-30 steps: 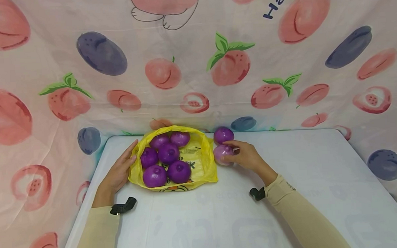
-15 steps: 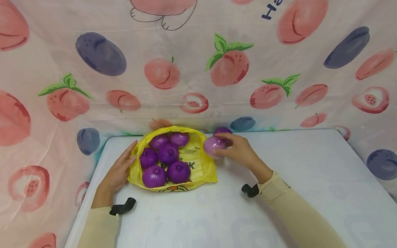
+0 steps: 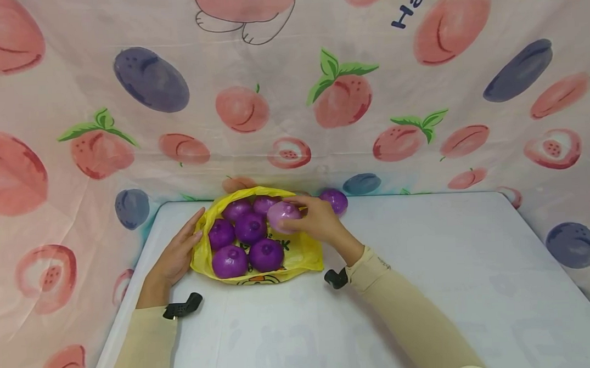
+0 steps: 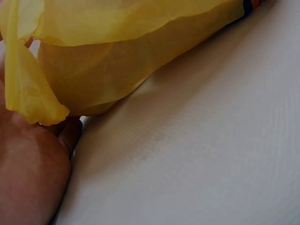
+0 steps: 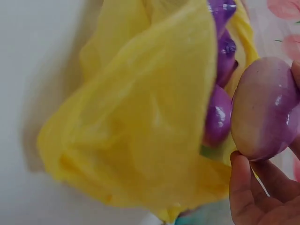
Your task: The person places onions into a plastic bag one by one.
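Note:
A yellow plastic bag (image 3: pixel 310 254) lies with its mouth wide, several glossy purple onions (image 3: pixel 250 227) inside. Over the right part of its mouth, my right hand (image 3: pixel 323 221) pinches a paler purple onion (image 3: pixel 280 216) between thumb and fingers. The right wrist view shows that onion (image 5: pixel 262 110) close up, with the fingertips on its underside. My left hand (image 3: pixel 174 252) rests along the bag's left side, fingers fairly straight. In the left wrist view a fold of the bag (image 4: pixel 35 89) lies over part of that hand, hiding the fingers.
One more purple onion (image 3: pixel 333 202) stands on the white table (image 3: pixel 426 244) at its back edge, right of the bag. A fruit-print cloth (image 3: pixel 291 107) hangs behind. Each wrist bears a small black camera (image 3: pixel 336 279).
My right hand has lifted the pale onion from the table beside the bag and carried it left over the bag's mouth. The left hand and the bag stay put.

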Motion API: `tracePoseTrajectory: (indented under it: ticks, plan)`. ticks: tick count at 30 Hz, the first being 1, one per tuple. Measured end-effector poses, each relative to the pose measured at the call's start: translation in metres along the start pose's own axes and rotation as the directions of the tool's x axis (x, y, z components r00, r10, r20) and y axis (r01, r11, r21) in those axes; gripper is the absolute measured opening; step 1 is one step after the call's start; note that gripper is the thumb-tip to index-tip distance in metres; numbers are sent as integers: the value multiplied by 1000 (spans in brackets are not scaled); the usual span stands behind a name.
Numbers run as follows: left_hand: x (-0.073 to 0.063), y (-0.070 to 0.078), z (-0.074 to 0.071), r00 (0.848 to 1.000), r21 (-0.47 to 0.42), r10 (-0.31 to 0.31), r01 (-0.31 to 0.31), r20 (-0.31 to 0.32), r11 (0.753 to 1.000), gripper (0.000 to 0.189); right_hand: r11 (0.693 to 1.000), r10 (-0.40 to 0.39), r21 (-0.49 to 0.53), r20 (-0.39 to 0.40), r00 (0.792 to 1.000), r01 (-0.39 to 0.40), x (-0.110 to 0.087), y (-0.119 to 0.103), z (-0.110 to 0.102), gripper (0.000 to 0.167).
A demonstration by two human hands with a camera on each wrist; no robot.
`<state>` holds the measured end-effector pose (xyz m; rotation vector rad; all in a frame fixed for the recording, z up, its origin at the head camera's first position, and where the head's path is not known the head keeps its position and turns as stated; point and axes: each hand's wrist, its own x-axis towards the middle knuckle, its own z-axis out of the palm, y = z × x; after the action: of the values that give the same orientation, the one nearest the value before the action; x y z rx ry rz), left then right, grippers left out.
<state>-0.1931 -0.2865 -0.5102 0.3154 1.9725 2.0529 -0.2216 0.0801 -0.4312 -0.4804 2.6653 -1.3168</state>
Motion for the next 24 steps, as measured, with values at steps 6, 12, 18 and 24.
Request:
tracePoseTrajectory:
  ticks: [6,12,18,24]
  plan:
    - [0,1,1,1000,-1,-1,1,-5,1000,64,996,38,-80,-23,999,-40,10,-3,11,59]
    - [-1,1,1,1000,10,-8,8,-18,1000,62,988,81,-125,-61,995,-88,16,-1,18,61]
    - [-1,1,1,1000,16,-9,10,-22,1000,63,971,128,-188,-96,987,-144,19,-2,25,61]
    - [0,0,0,1000,21,-9,10,-15,1000,64,958,172,-218,-89,981,-187,21,-1,30,57]
